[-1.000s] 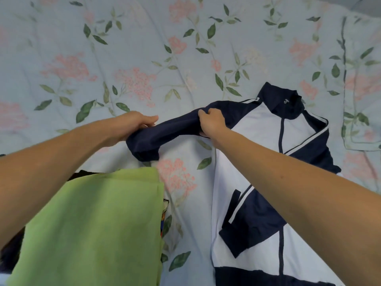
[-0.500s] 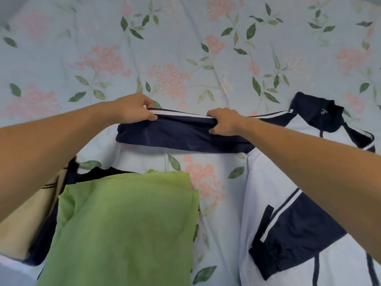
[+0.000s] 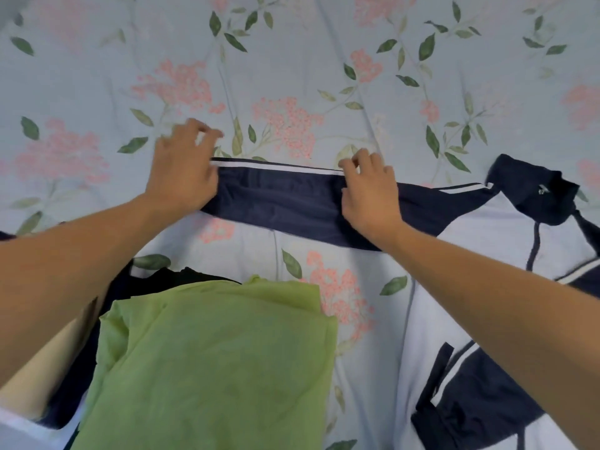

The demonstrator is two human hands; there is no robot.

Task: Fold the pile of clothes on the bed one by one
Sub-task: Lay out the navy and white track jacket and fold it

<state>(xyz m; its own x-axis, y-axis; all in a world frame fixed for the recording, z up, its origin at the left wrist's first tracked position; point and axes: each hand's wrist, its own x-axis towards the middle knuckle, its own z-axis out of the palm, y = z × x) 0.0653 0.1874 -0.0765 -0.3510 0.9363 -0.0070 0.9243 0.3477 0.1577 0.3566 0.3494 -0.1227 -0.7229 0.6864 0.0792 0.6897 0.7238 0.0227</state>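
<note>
A navy and white track jacket (image 3: pixel 470 222) lies face up on the right of the bed. Its navy sleeve (image 3: pixel 279 196) with white stripes stretches flat to the left across the floral sheet (image 3: pixel 292 60). My left hand (image 3: pixel 181 170) hovers over the cuff end with fingers spread, its palm touching the fabric. At the middle of the sleeve, my right hand (image 3: pixel 367 193) rests with loosely bent fingers along the upper edge. A folded green garment (image 3: pixel 220 352) tops the pile near me.
Under the green garment lie a black piece (image 3: pixel 168 277), a beige piece (image 3: pixel 48 368) and a navy piece (image 3: pixel 71 384) at the lower left. The jacket's navy collar (image 3: pixel 532 193) stands up at the far right. Bare floral sheet spreads beyond the sleeve.
The sleeve was lifted and bunched, then pulled straight to the left and laid flat. Both hands have loosened their grip on it, the left one spreading its fingers.
</note>
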